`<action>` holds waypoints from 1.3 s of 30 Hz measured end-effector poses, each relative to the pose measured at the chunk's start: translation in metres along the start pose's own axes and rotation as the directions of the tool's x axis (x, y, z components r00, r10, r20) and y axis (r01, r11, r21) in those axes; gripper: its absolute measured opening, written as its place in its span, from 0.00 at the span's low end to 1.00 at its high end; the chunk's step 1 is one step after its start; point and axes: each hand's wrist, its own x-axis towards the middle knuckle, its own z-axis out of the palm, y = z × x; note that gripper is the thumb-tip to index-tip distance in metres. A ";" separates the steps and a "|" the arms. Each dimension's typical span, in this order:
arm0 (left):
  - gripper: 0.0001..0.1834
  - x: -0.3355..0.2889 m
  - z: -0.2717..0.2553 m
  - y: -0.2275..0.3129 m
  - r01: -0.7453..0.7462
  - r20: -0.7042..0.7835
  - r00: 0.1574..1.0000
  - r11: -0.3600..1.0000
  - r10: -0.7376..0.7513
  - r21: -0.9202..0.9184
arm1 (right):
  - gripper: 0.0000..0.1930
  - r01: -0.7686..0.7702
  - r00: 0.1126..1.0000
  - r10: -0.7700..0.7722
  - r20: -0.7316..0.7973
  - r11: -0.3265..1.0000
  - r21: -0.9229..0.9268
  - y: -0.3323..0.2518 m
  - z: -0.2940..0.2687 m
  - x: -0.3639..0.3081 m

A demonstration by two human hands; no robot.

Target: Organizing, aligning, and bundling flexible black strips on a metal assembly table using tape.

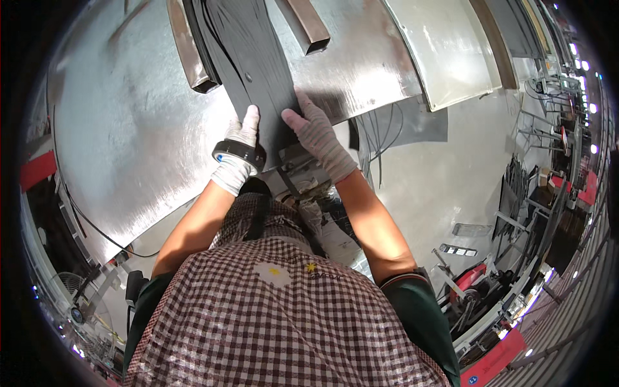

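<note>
Your checked apron [271,329] lay nearest; your left hand [242,145] and right hand [319,137] clasped opposite sides of the grey strips [258,64] at the metal table's [142,135] near edge. You were seemingly squaring them; next probably called for even pressure.

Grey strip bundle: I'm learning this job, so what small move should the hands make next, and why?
I'd probably press the left hand and right hand gently inward to even up the grey strip bundle: they flank its near part, and dark gaps show between strips farther up, where it lies between two square metal tubes.
</note>
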 end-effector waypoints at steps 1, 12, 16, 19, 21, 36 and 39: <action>0.36 0.002 0.001 0.001 0.012 -0.011 1.000 1.000 -0.012 0.027 | 0.37 0.005 1.000 -0.005 -0.008 1.000 -0.011 -0.004 0.002 -0.001; 0.41 0.000 -0.013 -0.020 0.075 0.008 0.997 0.997 -0.075 -0.006 | 0.40 -0.062 0.998 0.063 -0.021 0.996 0.059 -0.002 0.003 -0.007; 0.42 0.003 -0.009 -0.021 0.032 0.024 0.999 0.989 -0.036 0.143 | 0.42 0.060 0.998 -0.064 -0.028 0.992 -0.114 0.005 0.011 -0.004; 0.32 -0.001 -0.009 -0.016 0.055 0.097 0.994 0.997 -0.050 -0.055 | 0.43 0.036 0.998 -0.045 -0.034 0.976 -0.214 0.005 0.010 -0.002; 0.27 -0.003 -0.011 -0.007 0.075 0.147 0.988 0.980 -0.048 -0.183 | 0.42 0.016 0.998 -0.026 -0.064 0.987 -0.158 0.000 0.009 -0.006; 0.28 0.036 -0.020 0.100 -0.803 0.831 0.242 -0.377 0.501 0.461 | 0.39 0.231 0.968 -0.226 -0.108 0.972 0.041 -0.001 0.003 -0.010; 0.29 0.052 -0.011 0.104 -0.849 0.894 0.220 -0.375 0.391 0.373 | 0.40 0.263 0.955 -0.266 -0.129 0.964 -0.038 0.008 0.000 -0.009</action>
